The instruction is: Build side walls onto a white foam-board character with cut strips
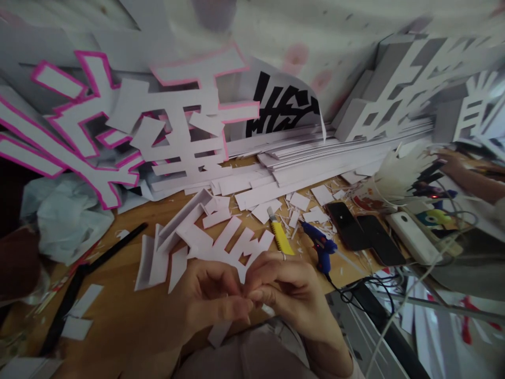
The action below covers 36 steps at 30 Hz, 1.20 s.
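Observation:
My left hand [215,297] and my right hand [286,295] meet low in the middle, fingertips pressed together above the table's near edge. Both are closed in a pinch; whatever lies between the fingers is too small or hidden to name. Just beyond them lies a white cut-out character [226,242] with thin red edges, partly fitted with upright side strips [185,216]. A yellow utility knife [279,234] rests beyond my right hand. Right of it is a blue glue gun [321,245] with its cable trailing off the table.
Large pink-edged characters [185,121] lean at the back left. Behind the scraps [300,201] lies a stack of white strips [300,158]. Phones [347,223] and a white power bank [412,237] sit to the right. Another person's hand [453,163] shows at far right.

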### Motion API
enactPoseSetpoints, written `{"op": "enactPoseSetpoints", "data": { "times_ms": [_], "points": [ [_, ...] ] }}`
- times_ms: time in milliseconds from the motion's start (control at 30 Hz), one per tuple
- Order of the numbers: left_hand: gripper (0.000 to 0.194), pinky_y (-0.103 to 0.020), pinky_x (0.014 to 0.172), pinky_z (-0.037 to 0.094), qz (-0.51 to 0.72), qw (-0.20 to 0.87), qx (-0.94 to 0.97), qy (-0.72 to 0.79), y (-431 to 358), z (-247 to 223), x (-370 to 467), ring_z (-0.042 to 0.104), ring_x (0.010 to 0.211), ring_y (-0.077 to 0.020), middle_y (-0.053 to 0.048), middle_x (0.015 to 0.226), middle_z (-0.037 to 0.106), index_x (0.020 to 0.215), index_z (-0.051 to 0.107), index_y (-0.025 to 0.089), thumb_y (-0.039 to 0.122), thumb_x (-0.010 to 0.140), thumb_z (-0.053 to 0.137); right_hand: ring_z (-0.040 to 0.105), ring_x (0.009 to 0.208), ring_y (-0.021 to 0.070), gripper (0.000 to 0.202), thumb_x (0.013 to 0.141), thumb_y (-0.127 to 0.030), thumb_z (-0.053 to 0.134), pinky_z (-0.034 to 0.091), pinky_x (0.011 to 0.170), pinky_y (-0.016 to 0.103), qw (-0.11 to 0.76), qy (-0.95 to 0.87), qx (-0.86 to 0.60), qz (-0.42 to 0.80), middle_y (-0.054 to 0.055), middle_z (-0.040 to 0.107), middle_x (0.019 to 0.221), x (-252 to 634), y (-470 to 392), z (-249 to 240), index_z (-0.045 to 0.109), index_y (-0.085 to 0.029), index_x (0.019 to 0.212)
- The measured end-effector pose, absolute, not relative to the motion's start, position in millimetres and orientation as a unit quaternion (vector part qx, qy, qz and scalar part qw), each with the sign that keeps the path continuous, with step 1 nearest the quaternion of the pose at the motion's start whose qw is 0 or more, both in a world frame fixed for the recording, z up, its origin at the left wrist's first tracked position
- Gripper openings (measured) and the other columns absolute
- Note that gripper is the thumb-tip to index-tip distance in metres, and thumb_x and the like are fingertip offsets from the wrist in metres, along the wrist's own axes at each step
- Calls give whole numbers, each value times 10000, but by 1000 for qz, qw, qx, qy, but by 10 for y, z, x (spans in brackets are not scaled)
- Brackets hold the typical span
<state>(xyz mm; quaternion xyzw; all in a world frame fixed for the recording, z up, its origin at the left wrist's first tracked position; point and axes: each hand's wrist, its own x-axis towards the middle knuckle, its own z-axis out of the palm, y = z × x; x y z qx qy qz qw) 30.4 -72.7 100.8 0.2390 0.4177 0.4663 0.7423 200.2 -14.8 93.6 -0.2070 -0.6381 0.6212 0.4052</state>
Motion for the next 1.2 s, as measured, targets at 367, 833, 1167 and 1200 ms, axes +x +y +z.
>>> {"op": "enactPoseSetpoints", "data": {
  "times_ms": [367,833,1167,1200],
  "points": [
    [294,-222,568,446,450,747,233,430,-683,968,270,619,551,-115,-3,560,673,556,687,189,368,600,917,651,722,123,86,894,-295,732,512,663,230,400,-648,-209,614,12,706,789,2031,-124,874,781,-225,911],
    [306,-339,893,544,391,375,400,739,-985,697,-206,703,1026,-248,-23,982,782,1034,740,296,524,877,609,641,764,156,291,1024,-319,492,491,717,275,304,-734,-358,491,28,679,780,2056,-101,394,649,-191,815],
    [754,-526,1090,438,250,135,364,887,-1016,-12,-700,514,1338,-381,-205,1480,504,1489,367,107,484,860,543,590,1128,341,226,871,-99,636,517,934,548,141,-887,-362,250,167,651,1253,2040,-196,-235,684,-150,1086],
    [701,-514,1057,469,255,141,348,891,-1005,-13,-703,545,1310,-372,-192,1467,525,1493,373,126,469,896,502,594,1127,343,224,877,-102,627,520,927,551,132,-889,-360,251,161,651,1263,2037,-214,-231,687,-156,1086]
  ]
}}
